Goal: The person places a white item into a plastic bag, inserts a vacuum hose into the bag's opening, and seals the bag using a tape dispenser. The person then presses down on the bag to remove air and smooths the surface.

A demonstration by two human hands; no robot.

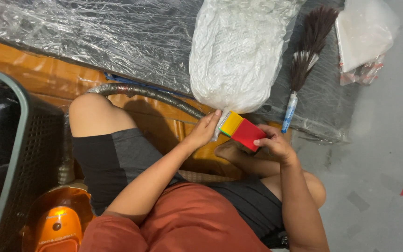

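I sit cross-legged on the floor. Both hands hold a small stack of flat cloths (242, 129), yellow on one side and red on the other, with a green edge showing between. My left hand (204, 129) pinches its left end. My right hand (274, 142) grips its right side from below. Just above the stack stands a big white bundle wrapped in clear film (236, 51), leaning on a dark surface covered in plastic sheeting (94, 32).
A feather duster (304, 56) lies right of the bundle. A grey ribbed hose (150, 93) runs to an orange vacuum cleaner (57, 224) at lower left. A dark mesh basket (5, 154) stands far left. A bagged white package (364, 37) lies on the grey floor (388, 154).
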